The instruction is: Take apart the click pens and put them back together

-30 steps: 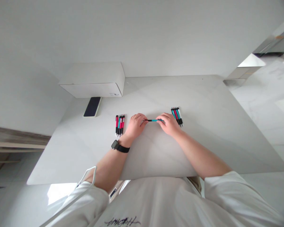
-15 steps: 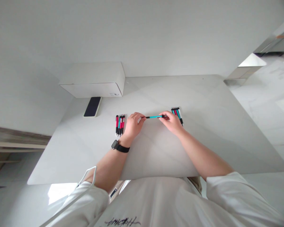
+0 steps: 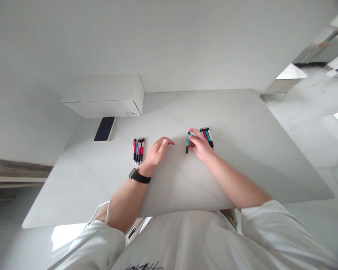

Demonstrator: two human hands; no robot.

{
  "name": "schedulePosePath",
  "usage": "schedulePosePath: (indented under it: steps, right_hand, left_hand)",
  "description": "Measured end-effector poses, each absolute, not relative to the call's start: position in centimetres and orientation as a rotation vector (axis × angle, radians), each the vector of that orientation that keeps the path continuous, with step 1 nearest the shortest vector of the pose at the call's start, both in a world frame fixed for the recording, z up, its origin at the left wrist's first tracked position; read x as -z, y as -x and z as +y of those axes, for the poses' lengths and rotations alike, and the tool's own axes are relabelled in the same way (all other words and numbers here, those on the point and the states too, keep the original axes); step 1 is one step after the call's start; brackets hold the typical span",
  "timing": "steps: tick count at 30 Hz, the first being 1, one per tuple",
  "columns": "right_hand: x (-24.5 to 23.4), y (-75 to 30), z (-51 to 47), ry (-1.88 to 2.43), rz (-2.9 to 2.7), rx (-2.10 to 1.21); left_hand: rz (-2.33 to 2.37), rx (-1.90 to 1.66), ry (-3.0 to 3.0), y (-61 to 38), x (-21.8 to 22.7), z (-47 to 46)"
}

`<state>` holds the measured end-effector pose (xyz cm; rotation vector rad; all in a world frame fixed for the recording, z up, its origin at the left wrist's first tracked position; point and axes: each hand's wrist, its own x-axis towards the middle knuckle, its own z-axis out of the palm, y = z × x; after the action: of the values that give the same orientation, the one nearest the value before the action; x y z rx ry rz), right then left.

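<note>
A teal pen with a black grip [image 3: 187,143] is held in the fingers of my right hand [image 3: 199,144], pointing down toward the front of the table. My left hand [image 3: 158,150] holds nothing; its fingers stretch out to the right, apart from the pen. Beside my left hand lies a group of several red and teal pens [image 3: 139,151], side by side with their tips toward me. Just right of my right hand lies another row of several pens [image 3: 207,137], teal, red and white, partly covered by the hand.
The white table [image 3: 236,168] stands against the wall. At its back left is a long white box [image 3: 104,108], with a dark-screened phone [image 3: 104,129] in front of it. A black watch [image 3: 141,176] is on my left wrist.
My left hand has let go of the pen's tip end and opened. In my right hand the pen has swung from lying crosswise to pointing toward me. The view has shifted slightly.
</note>
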<state>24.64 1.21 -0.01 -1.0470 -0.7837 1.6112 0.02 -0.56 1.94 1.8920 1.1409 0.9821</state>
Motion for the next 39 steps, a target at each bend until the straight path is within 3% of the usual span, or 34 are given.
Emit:
schedulePosePath:
  steps: [28,39]
  right_hand:
    - [1.0,-25.4,2.0,1.019,-0.721,-1.649]
    - [-2.5,-27.4,2.3,0.903,-0.82,-1.506]
  left_hand:
    - [1.227,-0.813,-1.965,-0.5,-2.0,-0.8]
    - [1.226,-0.772,-1.997,-0.4,-2.1,-0.8]
